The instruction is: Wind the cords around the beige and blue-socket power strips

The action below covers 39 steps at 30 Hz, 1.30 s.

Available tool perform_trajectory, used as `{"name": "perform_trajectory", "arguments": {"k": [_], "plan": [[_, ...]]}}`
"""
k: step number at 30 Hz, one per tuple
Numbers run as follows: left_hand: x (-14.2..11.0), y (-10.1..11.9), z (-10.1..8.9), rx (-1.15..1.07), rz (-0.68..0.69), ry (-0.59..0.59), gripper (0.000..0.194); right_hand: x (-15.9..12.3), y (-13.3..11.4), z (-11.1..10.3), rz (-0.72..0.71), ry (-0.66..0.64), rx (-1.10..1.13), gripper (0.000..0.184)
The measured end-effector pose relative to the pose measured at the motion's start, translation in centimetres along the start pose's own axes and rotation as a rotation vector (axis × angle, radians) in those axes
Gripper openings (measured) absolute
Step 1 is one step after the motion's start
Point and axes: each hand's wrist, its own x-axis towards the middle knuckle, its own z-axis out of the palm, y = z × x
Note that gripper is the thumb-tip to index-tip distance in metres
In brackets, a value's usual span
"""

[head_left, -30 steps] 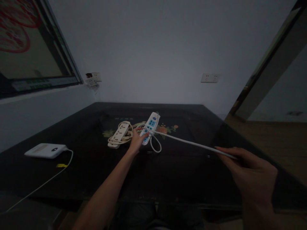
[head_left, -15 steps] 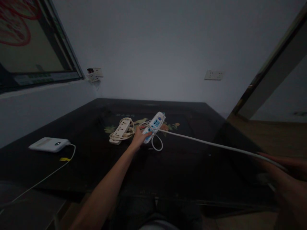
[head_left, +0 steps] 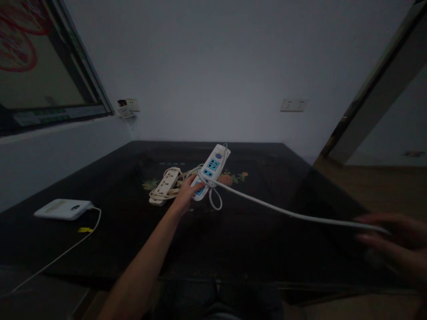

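Cable (head_left: 276, 207), seemingly flexible, pinched near its end by the right hand (head_left: 396, 240), while the left (head_left: 185, 195) grips the light-looking power strip's (head_left: 208, 173) near end.

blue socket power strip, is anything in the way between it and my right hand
Nothing visible stands between the blue socket power strip and the right hand; only the white cable spans that gap. The cream power strip lies on the other side, beyond the left hand.

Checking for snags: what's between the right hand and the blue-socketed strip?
The white cord, spanning from strip to right hand over the tabletop, in the head view.
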Motion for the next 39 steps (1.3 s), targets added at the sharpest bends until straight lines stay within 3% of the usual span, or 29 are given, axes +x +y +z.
{"name": "perform_trajectory", "arguments": {"k": [3, 6, 9, 12, 14, 18, 22, 27, 32, 36, 39], "plan": [[-1.4, 2.6, -0.3, -0.041, 0.059, -0.031, 0.044, 0.7, 0.0, 0.5, 0.069, -0.357, 0.097, 0.043], [-3.3, 5.8, -0.2, -0.056, 0.057, -0.085, 0.043, 0.8, -1.0, 2.8, 0.125, -0.472, 0.152, 0.056], [-5.1, 8.6, 0.5, -0.107, 0.019, -0.168, 0.044, 0.6, -3.1, 6.7, 0.085, -0.653, 0.195, 0.053], [-6.3, 10.3, 1.3, -0.165, 0.024, -0.238, 0.043, 0.8, -5.6, 11.5, -0.090, -0.930, 0.266, 0.042], [-6.6, 10.8, 1.6, -0.190, 0.019, -0.295, 0.044, 1.4, -6.9, 14.7, -0.189, -1.020, 0.346, 0.041], [-6.4, 10.7, 1.8, -0.206, 0.032, -0.379, 0.047, 2.5, -8.0, 20.0, -0.276, -1.005, 0.477, 0.040], [-6.3, 10.3, 2.0, -0.218, 0.042, -0.341, 0.051, 2.2, -7.5, 22.5, -0.289, -0.938, 0.463, 0.036], [-6.5, 9.6, 2.0, -0.166, 0.039, -0.263, 0.055, 1.7, -7.2, 22.2, -0.287, -0.950, 0.465, 0.043], [-6.4, 9.3, 1.9, -0.149, 0.068, -0.351, 0.040, 0.3, -8.9, 21.1, -0.125, -1.033, 0.851, 0.061], [-6.5, 9.5, 2.0, -0.202, 0.037, -0.466, 0.041, -1.4, -11.1, 21.0, 0.085, -1.032, 1.150, 0.046], [-6.5, 9.4, 1.9, -0.232, 0.026, -0.488, 0.044, -2.0, -12.0, 21.3, 0.251, -0.986, 1.299, 0.035]]}}
